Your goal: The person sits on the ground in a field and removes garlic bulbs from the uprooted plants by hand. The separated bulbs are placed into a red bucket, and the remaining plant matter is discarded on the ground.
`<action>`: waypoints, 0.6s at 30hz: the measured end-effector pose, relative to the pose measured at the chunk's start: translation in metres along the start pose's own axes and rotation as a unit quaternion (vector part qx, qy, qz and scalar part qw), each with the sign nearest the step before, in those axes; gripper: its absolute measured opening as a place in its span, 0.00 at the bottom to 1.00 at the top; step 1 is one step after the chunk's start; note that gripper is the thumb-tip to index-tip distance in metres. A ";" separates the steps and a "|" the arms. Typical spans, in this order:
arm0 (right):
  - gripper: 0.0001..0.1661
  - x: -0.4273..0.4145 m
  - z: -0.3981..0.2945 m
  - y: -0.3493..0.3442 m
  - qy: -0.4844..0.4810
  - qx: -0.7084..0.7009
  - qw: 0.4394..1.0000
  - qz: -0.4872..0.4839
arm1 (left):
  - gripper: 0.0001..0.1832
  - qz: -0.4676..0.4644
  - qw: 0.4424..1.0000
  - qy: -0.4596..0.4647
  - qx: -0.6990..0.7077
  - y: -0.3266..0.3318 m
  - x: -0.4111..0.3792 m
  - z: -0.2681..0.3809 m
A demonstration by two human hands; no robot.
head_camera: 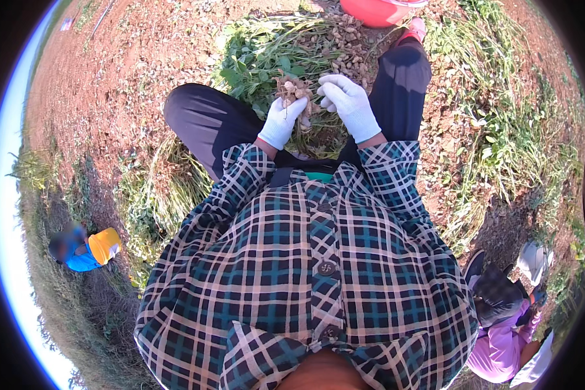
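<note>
In a white knit glove, my left hand grips a cluster of peanut pods with roots between my legs. My right hand, gloved the same way, is just right of the cluster; its fingers are bent and apart, with nothing visible in them. Green peanut plants lie on the ground beyond my hands. A heap of loose peanut pods spreads beside the stems, near my right leg. Some stems and leaves behind the cluster are partly hidden by my gloves.
A red plastic basin stands beyond the pods, near my right foot. Pulled plants lie in a row at right and more at left. A person in pink sits at lower right; another person in blue is near a yellow container.
</note>
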State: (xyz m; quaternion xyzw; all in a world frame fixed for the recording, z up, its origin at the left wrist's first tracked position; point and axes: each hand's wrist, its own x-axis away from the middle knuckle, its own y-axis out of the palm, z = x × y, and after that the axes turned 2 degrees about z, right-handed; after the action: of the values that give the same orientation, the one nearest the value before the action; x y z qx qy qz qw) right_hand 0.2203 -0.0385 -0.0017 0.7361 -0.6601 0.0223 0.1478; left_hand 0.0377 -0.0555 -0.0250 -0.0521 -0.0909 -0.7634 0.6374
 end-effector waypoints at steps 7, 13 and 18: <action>0.21 -0.011 0.008 0.004 -0.213 0.276 0.931 -0.112 | 0.13 -0.042 0.999 -0.029 -0.010 0.001 0.002 -0.010; 0.22 -0.019 0.021 0.009 -0.254 0.332 0.896 -0.146 | 0.13 -0.074 0.987 -0.116 0.079 -0.012 0.008 -0.022; 0.15 -0.018 0.015 0.022 -0.272 0.360 0.892 0.004 | 0.12 0.053 0.990 -0.121 -0.058 -0.007 -0.006 -0.018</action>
State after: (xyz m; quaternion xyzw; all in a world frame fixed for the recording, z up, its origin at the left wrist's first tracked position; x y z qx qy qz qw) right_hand 0.1938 -0.0271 -0.0162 0.7135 -0.6244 0.0574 -0.3126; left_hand 0.0328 -0.0526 -0.0442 -0.1858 -0.1196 -0.7205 0.6573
